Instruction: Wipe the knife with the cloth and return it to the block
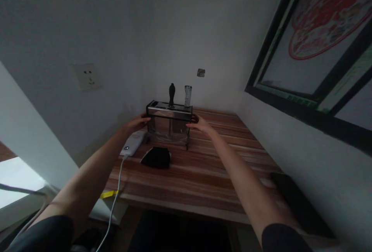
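Observation:
A steel and clear-sided knife rack (169, 123) stands at the far end of a wooden table (203, 174). A black-handled knife (171, 94) and a silver-handled one (188, 96) stick up out of its top. My left hand (136, 122) grips the rack's left end. My right hand (200, 124) holds its right end, fingers curled on the edge. Both arms stretch forward over the table.
A white power strip (133, 143) with a white cable (114, 201) lies left of the rack. A black cloth-like object (157, 157) sits in front of it. A wall socket (87, 76) is on the left wall, a framed picture (319, 47) on the right, a dark flat object (299, 201) below it.

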Available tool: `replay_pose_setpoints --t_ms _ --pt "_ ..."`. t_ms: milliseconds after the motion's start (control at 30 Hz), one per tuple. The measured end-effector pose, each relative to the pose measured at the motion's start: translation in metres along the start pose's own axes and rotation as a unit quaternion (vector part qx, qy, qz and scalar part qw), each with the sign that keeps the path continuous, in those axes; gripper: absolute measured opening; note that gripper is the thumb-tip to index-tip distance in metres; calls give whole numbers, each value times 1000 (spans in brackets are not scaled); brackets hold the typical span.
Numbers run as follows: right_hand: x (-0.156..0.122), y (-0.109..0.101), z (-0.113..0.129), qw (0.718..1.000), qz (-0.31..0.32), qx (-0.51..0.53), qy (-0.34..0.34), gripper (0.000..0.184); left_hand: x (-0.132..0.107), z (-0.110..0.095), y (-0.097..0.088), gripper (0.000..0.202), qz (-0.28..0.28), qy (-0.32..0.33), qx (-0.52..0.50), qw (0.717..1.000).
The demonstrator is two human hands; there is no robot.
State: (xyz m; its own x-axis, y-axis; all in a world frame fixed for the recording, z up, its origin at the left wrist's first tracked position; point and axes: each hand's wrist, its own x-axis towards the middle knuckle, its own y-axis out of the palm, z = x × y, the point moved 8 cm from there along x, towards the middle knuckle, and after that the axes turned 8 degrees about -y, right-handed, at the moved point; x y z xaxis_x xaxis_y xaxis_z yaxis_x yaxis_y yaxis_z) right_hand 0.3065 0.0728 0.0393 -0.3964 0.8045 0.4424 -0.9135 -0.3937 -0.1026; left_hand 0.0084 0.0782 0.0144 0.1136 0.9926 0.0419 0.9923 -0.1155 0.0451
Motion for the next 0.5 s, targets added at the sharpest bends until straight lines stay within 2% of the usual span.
replay_pose_setpoints --t_ms 200,500 --pt "-2 -19 18 1000 -2 -14 -20 60 3 -13 17 55 18 38 -14 999" --pt "-31 -64 64 998 -8 -55 -44 53 -14 -44 85 76 73 90 -16 993"
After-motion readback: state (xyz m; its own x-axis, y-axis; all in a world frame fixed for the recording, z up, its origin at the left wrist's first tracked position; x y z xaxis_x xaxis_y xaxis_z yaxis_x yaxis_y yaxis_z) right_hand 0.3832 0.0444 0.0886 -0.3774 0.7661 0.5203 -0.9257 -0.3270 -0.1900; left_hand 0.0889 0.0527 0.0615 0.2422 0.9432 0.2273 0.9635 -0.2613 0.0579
